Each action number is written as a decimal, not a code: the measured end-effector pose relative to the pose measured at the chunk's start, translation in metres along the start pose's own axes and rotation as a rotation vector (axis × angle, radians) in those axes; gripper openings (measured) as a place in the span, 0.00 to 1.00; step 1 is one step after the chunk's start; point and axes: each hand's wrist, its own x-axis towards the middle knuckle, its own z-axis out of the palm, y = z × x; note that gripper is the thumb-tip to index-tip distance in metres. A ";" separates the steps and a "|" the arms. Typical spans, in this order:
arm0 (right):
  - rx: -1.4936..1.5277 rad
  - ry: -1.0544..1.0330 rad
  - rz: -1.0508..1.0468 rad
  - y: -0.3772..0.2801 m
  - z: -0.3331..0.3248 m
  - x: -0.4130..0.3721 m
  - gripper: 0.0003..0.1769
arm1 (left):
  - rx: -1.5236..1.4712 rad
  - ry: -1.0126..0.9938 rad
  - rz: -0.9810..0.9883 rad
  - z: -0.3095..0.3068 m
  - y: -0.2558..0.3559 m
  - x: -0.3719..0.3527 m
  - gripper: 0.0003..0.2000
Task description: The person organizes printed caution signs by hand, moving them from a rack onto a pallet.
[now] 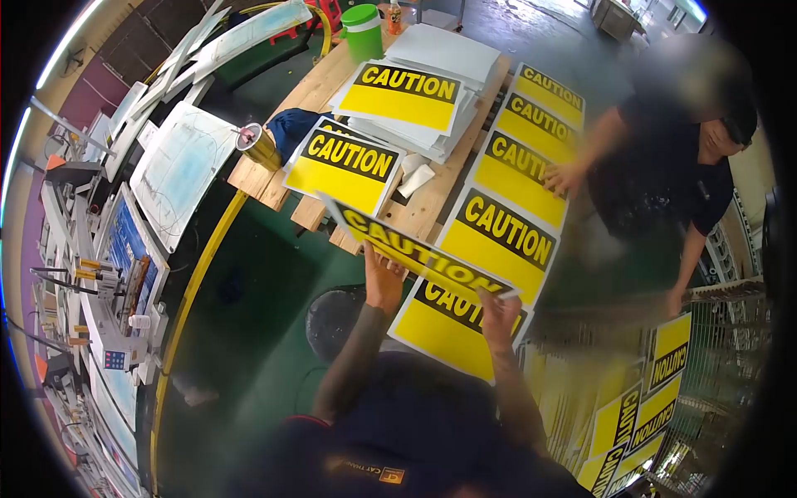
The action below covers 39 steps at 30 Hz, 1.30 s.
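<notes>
A yellow and black CAUTION sign (415, 249) is held up, tilted, between my two hands. My left hand (383, 278) grips its lower edge near the left end. At the right end, my right hand (500, 319) has its fingers closed on the sign. Beneath it, another CAUTION sign (444, 332) lies partly hidden at the near end of a row of signs. Just beyond the held sign, a CAUTION sign (343, 166) rests on the wooden table, next to a stack topped by another CAUTION sign (400, 98).
A co-worker (664, 158) at the right touches a sign (519, 174) in the row. Racks with more signs (656, 423) stand at the lower right. The wooden table (270, 187) bears a metal can (261, 149) and green container (363, 35). Printing equipment (116, 332) is at the left.
</notes>
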 end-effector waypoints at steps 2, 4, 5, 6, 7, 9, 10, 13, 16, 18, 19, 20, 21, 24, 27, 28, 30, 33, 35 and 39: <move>-0.071 -0.096 -0.022 -0.003 0.023 0.010 0.13 | 0.058 0.057 0.075 -0.008 0.014 0.012 0.36; -0.155 -0.169 -0.031 0.002 0.063 0.030 0.14 | 0.160 -0.092 0.193 -0.036 0.034 0.032 0.29; -0.210 -0.209 -0.024 0.024 0.077 0.037 0.15 | 0.186 -0.033 0.202 -0.039 0.050 0.026 0.25; -0.169 -0.184 -0.081 0.034 0.096 0.046 0.17 | 0.175 0.019 0.186 -0.052 0.063 0.028 0.25; -0.252 -0.255 0.011 0.031 0.107 0.053 0.18 | 0.154 -0.008 0.239 -0.068 0.072 0.030 0.23; -0.378 -0.395 0.167 0.038 0.120 0.070 0.26 | 0.158 -0.016 0.418 -0.089 0.088 0.040 0.21; -0.476 -0.429 0.189 0.041 0.122 0.075 0.28 | 0.144 0.012 0.426 -0.096 0.096 0.042 0.21; -0.238 -0.308 0.108 0.041 0.092 0.074 0.28 | 0.183 0.348 0.466 -0.118 0.110 0.063 0.20; -0.249 -0.144 0.272 0.043 0.019 0.059 0.25 | 0.277 0.590 0.500 -0.110 0.115 0.080 0.19; -0.438 0.002 0.164 0.056 -0.043 0.030 0.24 | 0.395 0.662 0.572 -0.112 0.112 0.091 0.18; -0.515 0.078 0.173 0.060 -0.074 0.011 0.23 | 0.435 0.669 0.621 -0.120 0.108 0.101 0.19; -0.591 0.155 0.179 0.064 -0.104 -0.010 0.23 | 0.425 0.687 0.604 -0.123 0.105 0.104 0.19; -0.663 0.223 0.210 0.075 -0.134 -0.034 0.23 | 0.416 0.701 0.589 -0.125 0.101 0.106 0.20; -0.824 0.318 0.377 0.099 -0.190 -0.102 0.26 | 0.456 0.714 0.572 -0.152 0.095 0.118 0.21; -0.644 0.322 0.603 0.119 -0.209 -0.147 0.33 | 0.468 0.728 0.339 -0.165 0.088 0.102 0.25; -0.621 0.307 0.679 0.131 -0.212 -0.154 0.33 | 0.440 0.705 0.219 -0.161 0.084 0.083 0.29; -0.294 0.296 0.880 0.087 -0.179 -0.135 0.39 | 0.588 0.628 0.108 -0.134 0.054 0.041 0.34; -0.257 0.291 0.860 0.105 -0.165 -0.125 0.40 | 1.109 0.276 -0.347 -0.134 0.007 0.002 0.37; -0.256 0.370 0.696 0.148 -0.165 -0.128 0.39 | 1.291 0.053 -0.492 -0.088 -0.025 -0.014 0.40; -0.272 0.408 0.783 0.119 -0.163 -0.088 0.37 | 1.280 -0.158 -0.459 -0.052 -0.056 -0.004 0.39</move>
